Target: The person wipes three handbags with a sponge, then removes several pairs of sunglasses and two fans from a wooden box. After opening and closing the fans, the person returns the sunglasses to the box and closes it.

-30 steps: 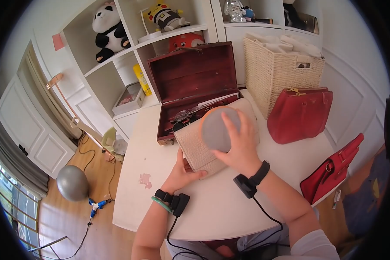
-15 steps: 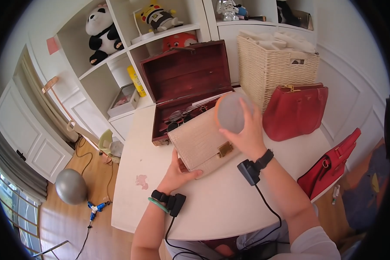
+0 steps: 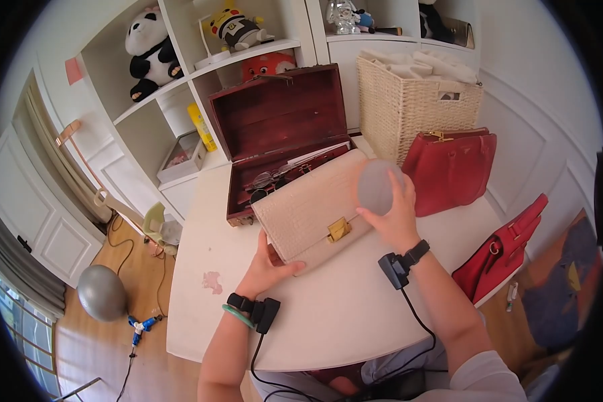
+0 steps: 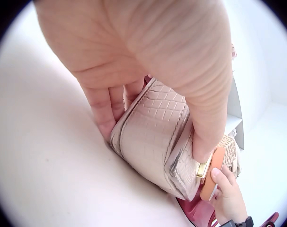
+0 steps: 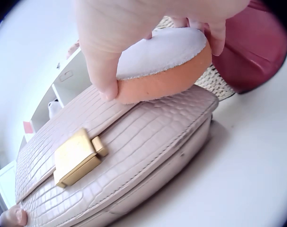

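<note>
A beige crocodile-textured bag (image 3: 308, 201) with a gold clasp (image 3: 339, 230) lies tilted on the table, its far edge against the open dark red chest (image 3: 281, 114). The left hand (image 3: 264, 268) grips its near left corner, thumb on the front and fingers round the side; the left wrist view shows this grip on the bag (image 4: 150, 127). In the right hand (image 3: 396, 218) is a round grey and orange sponge (image 3: 375, 187), pinched by its edges. The right wrist view has the sponge (image 5: 164, 71) at the bag's right end, its orange side toward the textured surface.
Glasses (image 3: 264, 179) lie inside the chest. Behind to the right stand a woven basket (image 3: 415, 107) and a red handbag (image 3: 452, 171); another red bag (image 3: 499, 251) is at the table's right edge. Shelves with plush toys rise behind.
The right hand has moved the sponge rightward from the bag's middle to its right end, uncovering the gold clasp. The left hand keeps its grip, and the head view has shifted slightly.
</note>
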### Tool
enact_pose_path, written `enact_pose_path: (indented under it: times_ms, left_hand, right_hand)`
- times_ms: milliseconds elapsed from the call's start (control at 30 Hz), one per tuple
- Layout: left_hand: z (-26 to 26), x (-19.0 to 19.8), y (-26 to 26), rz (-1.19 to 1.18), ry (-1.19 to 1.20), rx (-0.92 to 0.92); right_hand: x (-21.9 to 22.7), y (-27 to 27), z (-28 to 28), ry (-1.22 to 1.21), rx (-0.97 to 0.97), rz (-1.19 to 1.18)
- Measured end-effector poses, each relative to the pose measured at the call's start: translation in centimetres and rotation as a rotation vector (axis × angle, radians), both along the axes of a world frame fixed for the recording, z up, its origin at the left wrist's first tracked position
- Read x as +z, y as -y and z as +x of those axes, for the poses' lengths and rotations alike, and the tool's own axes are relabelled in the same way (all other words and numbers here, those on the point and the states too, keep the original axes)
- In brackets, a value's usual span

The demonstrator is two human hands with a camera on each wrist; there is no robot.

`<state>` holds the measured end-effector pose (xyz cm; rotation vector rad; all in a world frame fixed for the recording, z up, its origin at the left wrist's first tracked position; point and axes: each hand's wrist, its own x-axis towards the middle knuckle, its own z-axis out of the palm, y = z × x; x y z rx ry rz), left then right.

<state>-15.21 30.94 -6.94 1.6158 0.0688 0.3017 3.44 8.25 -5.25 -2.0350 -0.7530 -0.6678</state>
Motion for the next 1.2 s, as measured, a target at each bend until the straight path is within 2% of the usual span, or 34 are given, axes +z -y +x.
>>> enact_pose_path:
  times_ms: [133, 233, 333, 533, 700, 767, 933, 1100, 1200]
  left_hand:
    - [-0.1, 0.3, 0.2, -0.006, -0.016, 0.0]
    - [0.0, 0.2, 0.1, 0.011, -0.028, 0.009]
    - [0.1, 0.0, 0.1, 0.008, -0.024, 0.008]
    - [-0.1, -0.2, -0.2, 0.043, -0.012, 0.007]
    - [-0.5, -0.7, -0.6, 0.068, 0.044, 0.026]
    - [-0.8, 0.0, -0.2, 0.071, -0.094, 0.123]
    - [-0.7, -0.2, -0.3, 0.068, -0.095, 0.111]
    - [-0.5, -0.7, -0.6, 0.021, -0.066, 0.085]
    - [-0.4, -0.6, -0.6, 0.048, -0.05, 0.083]
  right_hand:
    - [-1.2, 0.9, 1.1, -0.117, -0.029, 0.08]
    - [-1.1, 0.6, 0.3, -0.058, 0.017, 0.082]
    - [-0.4, 0.5, -0.9, 0.009, 0.07, -0.039]
    - [-1.3, 1.8, 1.2, -0.166, -0.006, 0.048]
    - [-1.0, 1.8, -0.6, -0.225, 0.052, -0.07]
    - [-0.4, 2.2, -1.1, -0.22, 0.064, -0.098]
    - [-0.5, 2.9, -0.5, -0.229, 0.005, -0.16]
    - [-0.3, 2.6, -3.8, -0.141, 0.119, -0.332]
    - [-0.5, 3.5, -3.2, -0.168, 0.006, -0.344]
